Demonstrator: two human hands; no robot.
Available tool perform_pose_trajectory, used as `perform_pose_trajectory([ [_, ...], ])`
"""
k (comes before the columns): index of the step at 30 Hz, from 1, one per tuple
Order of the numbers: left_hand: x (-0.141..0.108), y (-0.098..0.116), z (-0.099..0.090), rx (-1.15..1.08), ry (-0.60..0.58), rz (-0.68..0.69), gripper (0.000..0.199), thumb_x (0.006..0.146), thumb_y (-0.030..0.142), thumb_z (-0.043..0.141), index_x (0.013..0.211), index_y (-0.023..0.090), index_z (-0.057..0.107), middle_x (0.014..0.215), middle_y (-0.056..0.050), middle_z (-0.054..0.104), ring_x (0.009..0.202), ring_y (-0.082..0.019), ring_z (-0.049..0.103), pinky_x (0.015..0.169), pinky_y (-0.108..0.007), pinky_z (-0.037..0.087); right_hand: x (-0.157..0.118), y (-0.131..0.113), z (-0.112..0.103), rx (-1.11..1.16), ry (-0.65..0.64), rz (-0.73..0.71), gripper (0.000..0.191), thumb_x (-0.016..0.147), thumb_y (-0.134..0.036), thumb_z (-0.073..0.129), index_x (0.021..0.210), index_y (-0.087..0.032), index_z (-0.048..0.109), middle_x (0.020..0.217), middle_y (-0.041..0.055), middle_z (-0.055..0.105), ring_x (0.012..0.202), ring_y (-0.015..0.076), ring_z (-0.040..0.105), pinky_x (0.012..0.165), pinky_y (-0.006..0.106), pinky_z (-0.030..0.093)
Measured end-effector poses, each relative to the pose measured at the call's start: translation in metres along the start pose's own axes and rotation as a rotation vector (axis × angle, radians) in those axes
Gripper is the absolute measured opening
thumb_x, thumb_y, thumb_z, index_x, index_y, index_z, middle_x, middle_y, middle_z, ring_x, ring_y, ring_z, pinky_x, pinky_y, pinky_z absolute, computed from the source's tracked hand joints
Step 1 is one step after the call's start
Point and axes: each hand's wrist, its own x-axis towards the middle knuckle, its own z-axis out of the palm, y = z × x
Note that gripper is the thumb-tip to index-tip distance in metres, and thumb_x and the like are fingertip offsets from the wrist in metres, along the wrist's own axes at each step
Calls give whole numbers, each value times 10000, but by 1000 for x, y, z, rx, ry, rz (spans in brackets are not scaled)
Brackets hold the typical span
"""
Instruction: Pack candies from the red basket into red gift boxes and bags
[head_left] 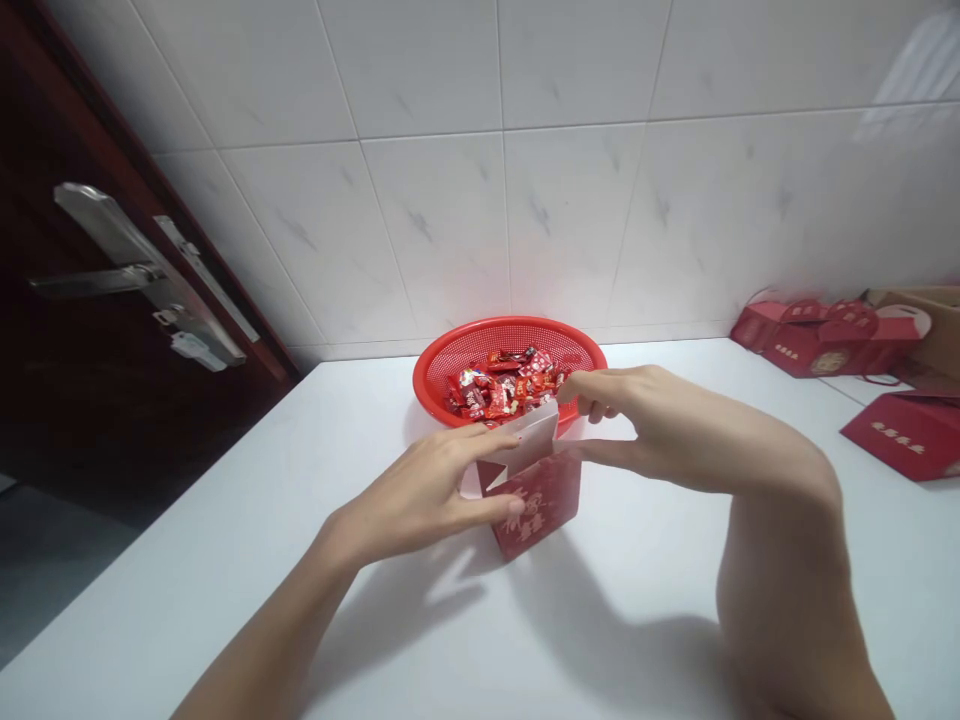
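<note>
The worktop [225, 560] leaves passage along its left side. Behind the red box [551, 505], the red basket [461, 350] stands in the way, backed by the tiled wall [450, 220]; red cartons [817, 345] obstruct the far right.

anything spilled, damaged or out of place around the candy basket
Nothing stands out: the wrapped candies lie inside the red plastic basket, and no spill shows. The red gift box has its top open, but no clear damage is visible.
</note>
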Motion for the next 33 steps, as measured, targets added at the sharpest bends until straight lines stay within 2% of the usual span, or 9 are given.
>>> perform_pose_trajectory([
  [3,1,-1,-2,-24,101,15,332,920,276,620,1225,356,724,1121,0,772,968,-223,711,875,-338,549,4,6,1,6,15,22,210,896,-379,654,1041,-227,660,982,61,718,842,225,650,700,327,473],
  [6,1,-7,-12,-66,289,-5,213,915,304,630,1049,274,793,1036,-28,788,935,-229,712,867,-342,556,9,15,2,85,44,23,402,877,-438,680,1221,-239,616,1138,82,705,984,253,658,777,360,509],
  [9,-1,-13,-25,-179,437,-44,215,886,374,679,996,229,793,1035,-60,785,957,-247,709,878,-361,569,19,25,5,227,47,9,602,864,-517,689,1375,-241,530,1222,104,684,1094,271,648,856,394,534],
  [11,-1,-15,-31,-248,482,-40,243,873,394,695,1005,211,785,1035,-74,782,950,-248,709,865,-362,580,27,30,9,351,19,0,638,867,-534,686,1403,-238,506,1175,101,702,1083,265,663,869,400,548],
  [17,1,-16,-25,-242,520,35,266,924,384,642,1072,206,774,1116,-84,762,1033,-244,693,915,-354,572,42,32,21,628,-102,-160,386,933,-466,634,1239,-231,631,1059,55,712,987,219,684,870,376,569],
  [22,2,-21,-20,-276,527,59,275,937,397,643,1130,246,767,1206,-69,736,1144,-250,659,984,-360,556,44,30,21,674,-108,-222,358,956,-414,618,1245,-203,640,1029,57,698,918,190,676,826,355,571],
  [25,2,-23,-19,-360,521,47,410,931,413,656,1310,257,673,1272,-84,705,1127,-260,673,940,-371,588,44,30,21,697,-92,-238,333,949,-421,632,1183,-186,666,964,47,696,857,172,666,795,339,571],
  [28,2,-23,-16,-390,534,46,570,936,413,653,1469,266,515,1251,-97,714,1060,-248,699,921,-383,597,45,31,21,732,-109,-245,360,959,-413,618,1236,-184,644,982,54,696,865,169,659,809,350,569],
  [33,5,-20,-14,-511,536,32,670,922,408,677,1514,234,415,1202,-116,731,995,-231,721,879,-360,606,48,35,23,788,-104,-243,384,956,-379,631,1287,-184,631,889,26,668,779,138,626,752,321,556],
])
